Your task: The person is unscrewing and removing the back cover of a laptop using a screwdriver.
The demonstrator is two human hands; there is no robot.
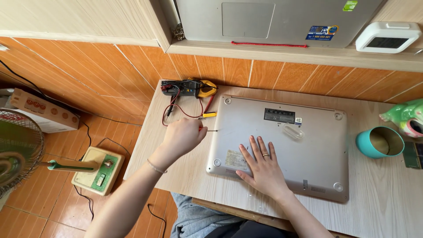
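Note:
A silver laptop (308,150) lies bottom side up on a light wooden table (176,172). My right hand (261,166), with a ring on one finger, rests flat on the laptop's near left part. My left hand (183,136) is closed around a small screwdriver (211,131); its thin shaft points right and its tip meets the laptop's left edge. A small clear plastic piece (294,131) lies on the laptop's upper middle.
A yellow and black clamp meter (194,88) with red leads sits at the table's far left corner. A teal cup (379,142) and a green ceramic figure (407,115) stand right. Another laptop (273,17) and a white device (387,37) rest on the shelf. A fan (17,150) stands on the floor.

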